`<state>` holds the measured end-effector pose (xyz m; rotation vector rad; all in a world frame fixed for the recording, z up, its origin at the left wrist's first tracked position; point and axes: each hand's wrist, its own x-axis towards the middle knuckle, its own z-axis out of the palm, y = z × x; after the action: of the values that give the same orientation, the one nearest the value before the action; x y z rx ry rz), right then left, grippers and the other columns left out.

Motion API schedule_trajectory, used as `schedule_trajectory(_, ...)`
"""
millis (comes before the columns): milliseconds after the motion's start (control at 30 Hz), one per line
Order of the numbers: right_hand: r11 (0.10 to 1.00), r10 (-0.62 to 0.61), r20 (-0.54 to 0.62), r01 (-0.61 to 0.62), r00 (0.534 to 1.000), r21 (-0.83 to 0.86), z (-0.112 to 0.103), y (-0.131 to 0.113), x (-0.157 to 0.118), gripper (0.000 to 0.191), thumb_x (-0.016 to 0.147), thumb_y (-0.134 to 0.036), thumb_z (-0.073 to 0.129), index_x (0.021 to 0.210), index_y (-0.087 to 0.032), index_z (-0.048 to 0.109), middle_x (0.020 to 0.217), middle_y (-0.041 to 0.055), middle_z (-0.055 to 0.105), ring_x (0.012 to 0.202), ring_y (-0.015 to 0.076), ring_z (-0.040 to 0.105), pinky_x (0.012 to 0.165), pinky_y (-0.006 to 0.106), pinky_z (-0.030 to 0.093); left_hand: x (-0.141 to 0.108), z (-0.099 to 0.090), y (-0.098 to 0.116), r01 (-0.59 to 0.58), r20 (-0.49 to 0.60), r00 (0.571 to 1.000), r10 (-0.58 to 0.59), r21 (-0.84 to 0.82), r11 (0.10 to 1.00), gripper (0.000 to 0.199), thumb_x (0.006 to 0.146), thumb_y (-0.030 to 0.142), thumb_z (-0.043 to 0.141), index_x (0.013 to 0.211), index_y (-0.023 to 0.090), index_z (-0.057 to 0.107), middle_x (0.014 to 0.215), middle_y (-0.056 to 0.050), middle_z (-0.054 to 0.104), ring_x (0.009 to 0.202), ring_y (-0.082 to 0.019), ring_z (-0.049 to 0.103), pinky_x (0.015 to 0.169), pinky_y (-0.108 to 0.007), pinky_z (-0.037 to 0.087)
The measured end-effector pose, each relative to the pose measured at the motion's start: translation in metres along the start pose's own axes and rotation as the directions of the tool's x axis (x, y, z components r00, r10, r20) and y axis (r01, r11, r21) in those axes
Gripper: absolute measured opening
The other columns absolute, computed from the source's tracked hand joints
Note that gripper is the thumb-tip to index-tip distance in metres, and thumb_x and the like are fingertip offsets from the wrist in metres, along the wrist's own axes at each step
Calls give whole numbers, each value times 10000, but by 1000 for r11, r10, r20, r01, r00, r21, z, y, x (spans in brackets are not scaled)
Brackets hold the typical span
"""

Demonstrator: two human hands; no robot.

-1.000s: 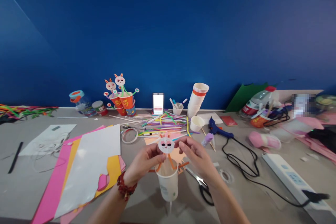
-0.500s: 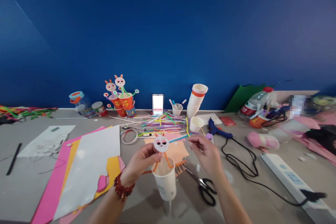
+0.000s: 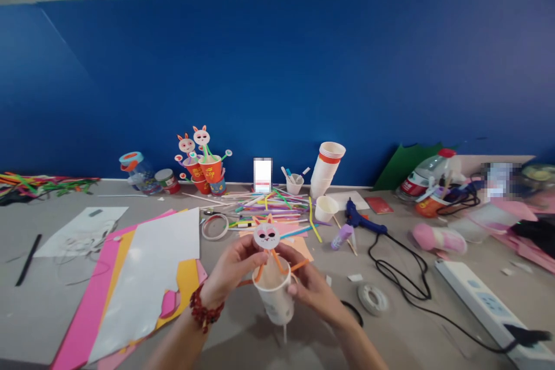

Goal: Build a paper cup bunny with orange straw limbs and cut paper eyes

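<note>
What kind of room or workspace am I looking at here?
Probably a craft workspace, perhaps a shared craft table. The signs are a blue glue gun, loose colored pipe cleaners and straws, and cup figures with rabbit faces against the blue partition.

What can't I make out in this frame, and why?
All in the head view:
- Left hand's fingertips: partly behind the paper face.
- Right hand's fingers: partly behind the white cup.
- Print on that cup: too blurred.
- Rest of the black loop: behind the right forearm.
- Upright screen: pixelated.
- Power strip's far end: cut off by the picture edge.
</note>
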<state>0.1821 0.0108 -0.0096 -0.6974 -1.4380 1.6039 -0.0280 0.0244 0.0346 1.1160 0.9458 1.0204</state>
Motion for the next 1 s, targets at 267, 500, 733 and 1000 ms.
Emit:
schedule_trajectory(267, 991, 74, -51, -68, 996, 113, 2, 9, 6, 829, 623, -598, 869, 1323, -250, 592, 1311, 126, 630, 1205, 330, 587, 1032, 441, 445, 6, -12, 7, -205, -120, 970, 210, 48, 978, 290, 867, 451, 697, 910, 164, 698, 858, -40, 659, 799, -161, 582, 772, -270, 462)
schedule_trajectory(500, 980, 50, -204, -8, 978, 200, -10, 29, 5, 903, 614, -614, 859, 1387, -257, 559, 1272, 151, 679, 1189, 363, 609, 1000, 480, 477, 0, -21, -29, -114, 134, 983, 127, -100, 988, 390, 869, 523, 669, 920, 137, 674, 787, -51, 634, 739, -168, 572, 721, -288, 447)
schedule_trajectory(733, 981, 101, -230, -59, 968, 185, -11, 27, -2, 859, 651, -628, 831, 1386, -266, 571, 1286, 140, 678, 1166, 363, 623, 999, 481, 477, 4, -17, -50, -188, 15, 981, 191, -111, 976, 236, 858, 382, 730, 820, 163, 652, 753, -13, 593, 684, -132, 569, 660, -247, 432)
schedule_trajectory(1000, 987, 101, -161, -79, 982, 143, -17, 22, -5, 729, 738, -574, 800, 1357, -255, 586, 1328, 130, 652, 1225, 350, 596, 1032, 455, 465, -2, -13, -56, -189, -5, 982, 190, -169, 967, 220, 856, 366, 739, 828, 166, 652, 760, -14, 605, 674, -129, 587, 647, -241, 447)
